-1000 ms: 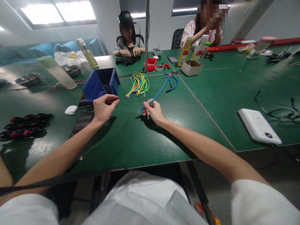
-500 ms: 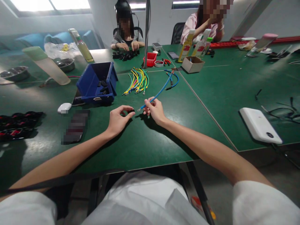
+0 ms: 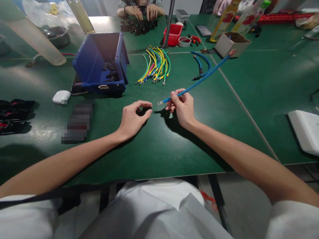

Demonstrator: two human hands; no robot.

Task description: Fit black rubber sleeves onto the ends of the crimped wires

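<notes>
My right hand [image 3: 183, 108] pinches a blue cable [image 3: 206, 75] close to its near end. A metal ring lug [image 3: 160, 103] on that end points toward my left hand [image 3: 136, 118]. The cable's far end, with bare copper, reaches up to the right. Between my left thumb and fingers is a small black piece [image 3: 147, 108], mostly covered by the fingertips; it looks like a rubber sleeve. The lug and the black piece are a short gap apart. Beyond my right hand lie shorter blue cables [image 3: 208, 63] with black sleeved ends.
A blue bin [image 3: 99, 86] holding small black pieces stands left, near a bundle of yellow-green wires [image 3: 157, 64]. A red box [image 3: 173, 35], metal pole [image 3: 169, 23] and cardboard box [image 3: 233, 44] are farther back. A phone [image 3: 79, 121] lies left. Another person's hands [image 3: 143, 13] work across the table.
The camera view has tilted down and shifted left, so the table things appear higher and nearer. Both hands keep their holds, and the cable's far end has swung to the right.
</notes>
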